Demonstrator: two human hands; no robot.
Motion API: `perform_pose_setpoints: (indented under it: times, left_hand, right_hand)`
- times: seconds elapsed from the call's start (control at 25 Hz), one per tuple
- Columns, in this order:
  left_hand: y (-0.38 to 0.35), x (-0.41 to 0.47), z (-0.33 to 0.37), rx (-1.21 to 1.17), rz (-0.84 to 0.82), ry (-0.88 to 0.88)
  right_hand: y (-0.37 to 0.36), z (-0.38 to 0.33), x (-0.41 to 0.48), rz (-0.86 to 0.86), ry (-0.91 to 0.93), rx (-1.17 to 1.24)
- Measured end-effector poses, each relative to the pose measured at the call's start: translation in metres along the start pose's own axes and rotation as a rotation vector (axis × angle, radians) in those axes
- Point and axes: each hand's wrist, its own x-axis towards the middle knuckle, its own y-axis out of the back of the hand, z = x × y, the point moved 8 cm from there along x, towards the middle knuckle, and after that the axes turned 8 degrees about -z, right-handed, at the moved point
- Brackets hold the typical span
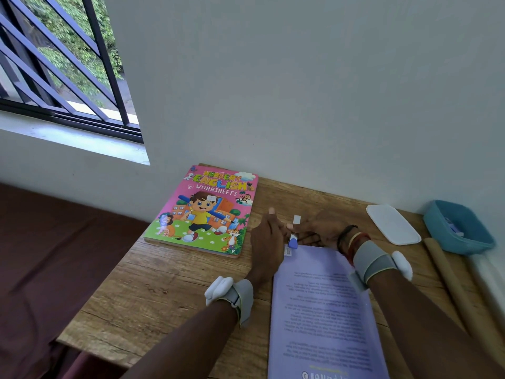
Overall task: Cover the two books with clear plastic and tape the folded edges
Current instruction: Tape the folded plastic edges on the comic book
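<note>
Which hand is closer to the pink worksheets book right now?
Left. The left hand sits just right of the pink book, by its near corner; the right hand lies farther right.

Pink book (200, 212) and purple book (322, 310) are making two books; I'm counting two hands, left hand (266, 242) and right hand (318, 231), two wristbands (240, 296) (374, 262), one tape bit (296, 219), one lid (392, 224), one tub (470, 243), one roll (448, 280), one table (164, 283).

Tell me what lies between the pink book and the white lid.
Head view: the left hand and the right hand, which holds a tape piece.
</note>
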Motion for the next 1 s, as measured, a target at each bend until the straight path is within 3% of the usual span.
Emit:
perform_pose_setpoints:
  times: [0.36, 0.68, 0.8, 1.0]
  left_hand:
    - [0.004, -0.004, 0.007, -0.17, 0.011, 0.037]
    - [0.005, -0.002, 0.004, -0.067, 0.012, 0.031]
    - [0.018, -0.006, -0.001, 0.143, 0.1, 0.059]
    - [0.029, -0.011, 0.003, -0.03, 0.205, 0.098]
  right_hand:
    - [-0.02, 0.001, 0.001, -0.14, -0.02, -0.116]
    - [-0.027, 0.001, -0.003, -0.251, -0.062, -0.197]
    - [-0.027, 0.002, -0.001, -0.257, -0.039, -0.185]
    - [-0.034, -0.003, 0.001, -0.249, -0.026, -0.267]
